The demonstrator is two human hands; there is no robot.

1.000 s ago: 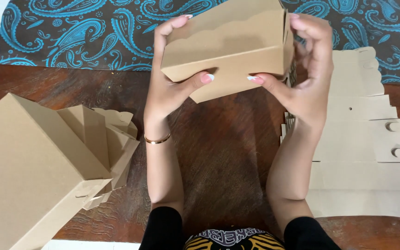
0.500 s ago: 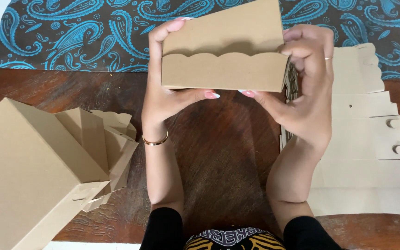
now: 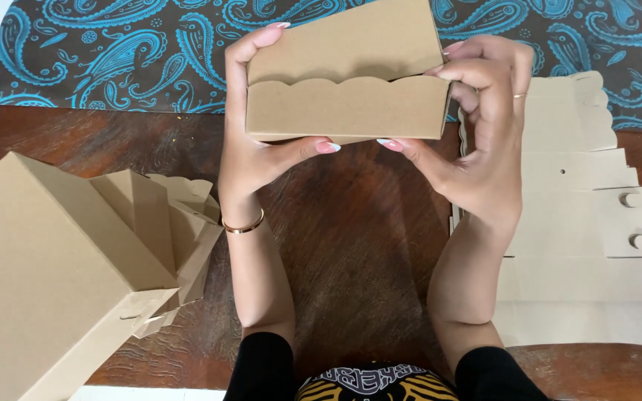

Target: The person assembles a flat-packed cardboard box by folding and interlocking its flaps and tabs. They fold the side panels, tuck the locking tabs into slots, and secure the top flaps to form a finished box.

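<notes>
- Head view: left hand (image 3: 258, 152) and right hand (image 3: 484, 141) grip the brown cardboard box with a wavy flap (image 3: 347, 108) at 12 o'clock, above the dark wooden table (image 3: 358, 230).
- Squeezing too hard might dent it.

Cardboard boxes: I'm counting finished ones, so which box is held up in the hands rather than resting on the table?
The small box with the scalloped flap, gripped between the left hand and right hand. The other folded boxes and flat sheets lie on the table.

Cardboard box (image 3: 347, 104) now level, scalloped flap front-on, no longer tilted; right hand (image 3: 484, 141) fingers curled at box end.
</notes>
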